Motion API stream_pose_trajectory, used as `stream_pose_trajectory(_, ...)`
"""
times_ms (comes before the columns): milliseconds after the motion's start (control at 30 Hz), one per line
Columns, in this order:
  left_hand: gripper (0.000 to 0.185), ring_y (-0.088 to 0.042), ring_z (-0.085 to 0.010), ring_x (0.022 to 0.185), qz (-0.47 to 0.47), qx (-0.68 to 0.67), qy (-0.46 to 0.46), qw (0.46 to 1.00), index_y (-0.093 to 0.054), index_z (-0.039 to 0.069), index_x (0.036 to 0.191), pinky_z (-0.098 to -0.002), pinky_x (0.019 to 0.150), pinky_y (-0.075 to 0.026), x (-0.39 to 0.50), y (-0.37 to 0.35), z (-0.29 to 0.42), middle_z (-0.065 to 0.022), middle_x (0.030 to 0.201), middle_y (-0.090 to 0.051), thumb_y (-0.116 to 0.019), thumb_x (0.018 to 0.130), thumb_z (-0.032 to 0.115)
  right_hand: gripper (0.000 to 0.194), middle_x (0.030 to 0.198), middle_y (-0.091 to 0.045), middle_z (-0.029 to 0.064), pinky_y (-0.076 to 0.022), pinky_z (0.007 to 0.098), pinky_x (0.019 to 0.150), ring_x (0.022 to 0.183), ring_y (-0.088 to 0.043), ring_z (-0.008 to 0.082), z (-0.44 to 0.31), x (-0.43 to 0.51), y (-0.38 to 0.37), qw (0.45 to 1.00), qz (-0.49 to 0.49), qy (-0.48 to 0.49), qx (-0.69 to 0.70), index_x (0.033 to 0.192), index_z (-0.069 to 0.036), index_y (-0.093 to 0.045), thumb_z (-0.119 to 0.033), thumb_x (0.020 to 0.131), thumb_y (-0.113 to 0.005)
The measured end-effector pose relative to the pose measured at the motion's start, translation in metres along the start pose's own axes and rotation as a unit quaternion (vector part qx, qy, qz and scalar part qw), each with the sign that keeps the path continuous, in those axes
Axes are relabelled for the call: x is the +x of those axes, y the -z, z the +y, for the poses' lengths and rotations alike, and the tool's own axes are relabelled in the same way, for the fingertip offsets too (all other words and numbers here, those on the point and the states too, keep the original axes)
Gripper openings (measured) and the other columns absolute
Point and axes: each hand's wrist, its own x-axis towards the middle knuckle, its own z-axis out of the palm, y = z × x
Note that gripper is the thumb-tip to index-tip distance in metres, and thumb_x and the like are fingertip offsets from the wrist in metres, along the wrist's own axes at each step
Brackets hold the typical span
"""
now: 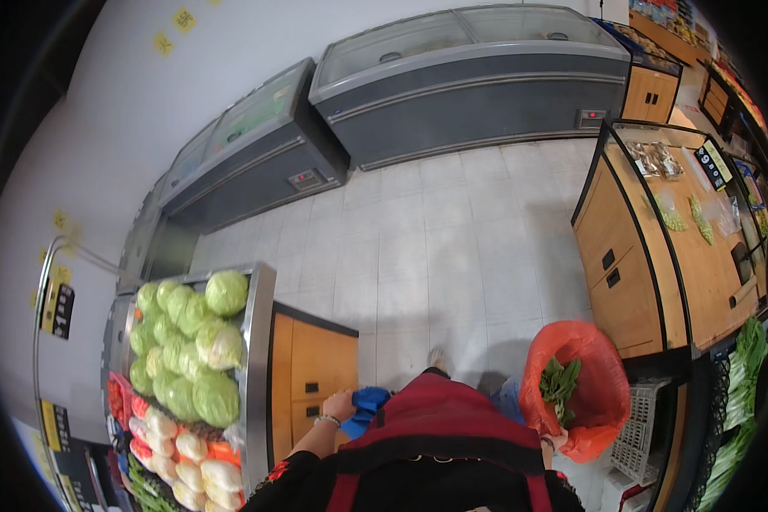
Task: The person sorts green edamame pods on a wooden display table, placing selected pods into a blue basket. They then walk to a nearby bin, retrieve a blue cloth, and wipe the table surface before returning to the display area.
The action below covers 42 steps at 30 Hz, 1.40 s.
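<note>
My left hand (339, 406), with a bracelet at the wrist, is closed on a blue cloth or plastic item (367, 409) beside my red apron (441, 409). On the other side, my right hand (555, 440) grips the near rim of a bin lined with a red plastic bag (595, 435). Green leafy vegetables (560, 387) lie inside the lined bin. Another blue item (507, 400) shows between the apron and the bin, partly hidden.
Wrapped green cabbages (182, 358) and pale vegetables (192, 473) fill the metal-edged stand at left. A wooden display counter (621, 269) and grey crate (637, 429) stand at right. Grey chest freezers (473, 109) line the wall across the tiled floor (448, 243).
</note>
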Motion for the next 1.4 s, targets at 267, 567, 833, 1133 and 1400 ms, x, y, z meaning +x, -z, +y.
stream_pose_trajectory(267, 0.038, -0.060, -0.0333, 0.099, -0.168, 0.016, -0.108, 0.980, -0.059, 0.015, 0.110, -0.0445, 0.084, -0.049, 0.184, 0.045, 0.001, -0.0136, 0.107, -0.062, -0.059, 0.075, 0.032, 0.032, 0.097, -0.064, 0.0082, -0.0529, 0.0489, 0.073, 0.088, -0.062, 0.0319, 0.053, -0.106, -0.060, 0.992, 0.026, 0.089, 0.084, 0.094, -0.009, -0.060, -0.018, 0.063, -0.061)
stream_pose_trajectory(567, 0.044, -0.061, -0.0333, 0.098, -0.089, 0.225, -0.161, 0.957, -0.057, 0.015, 0.114, -0.0433, 0.083, -0.050, 0.353, 0.232, 0.069, -0.0145, 0.106, -0.061, -0.062, 0.073, 0.032, 0.029, 0.088, -0.062, 0.0047, -0.0483, 0.0421, 0.081, 0.081, -0.060, 0.0285, 0.166, -0.121, -0.206, 0.940, 0.208, 0.079, 0.257, 0.087, -0.013, -0.058, -0.015, 0.059, -0.063)
stream_pose_trajectory(833, 0.051, -0.062, -0.0326, 0.094, -0.044, 0.337, -0.364, 0.867, -0.055, 0.014, 0.116, -0.0437, 0.079, -0.051, 0.509, 0.298, 0.265, -0.0136, 0.107, -0.059, -0.066, 0.068, 0.027, 0.041, 0.118, -0.056, 0.0085, -0.0459, 0.0539, 0.086, 0.105, -0.053, 0.0325, 0.324, 0.007, -0.282, 0.899, 0.385, -0.140, 0.152, 0.119, -0.016, -0.051, -0.038, 0.085, -0.060)
stream_pose_trajectory(1133, 0.056, -0.060, -0.0392, 0.089, -0.011, 0.106, -0.488, 0.866, -0.048, 0.011, 0.121, -0.0439, 0.078, -0.048, 0.505, 0.381, 0.481, -0.0202, 0.097, -0.062, -0.067, 0.069, 0.017, 0.044, 0.097, -0.065, 0.0105, -0.0520, 0.0385, 0.072, 0.087, -0.063, 0.0238, 0.241, 0.070, -0.514, 0.964, 0.079, -0.195, 0.161, 0.109, -0.007, -0.059, -0.045, 0.088, -0.052)
stream_pose_trajectory(1400, 0.039, -0.059, -0.0210, 0.096, -0.286, -0.313, -0.488, 0.763, -0.050, -0.004, 0.117, -0.0329, 0.085, -0.046, 0.438, 0.419, 0.670, -0.0138, 0.106, -0.062, -0.053, 0.093, 0.027, 0.053, 0.113, -0.059, 0.0083, -0.0449, 0.0307, 0.089, 0.101, -0.056, 0.0153, 0.070, -0.003, -0.713, 0.931, -0.193, 0.094, -0.296, 0.119, -0.004, -0.056, -0.049, 0.095, -0.041)
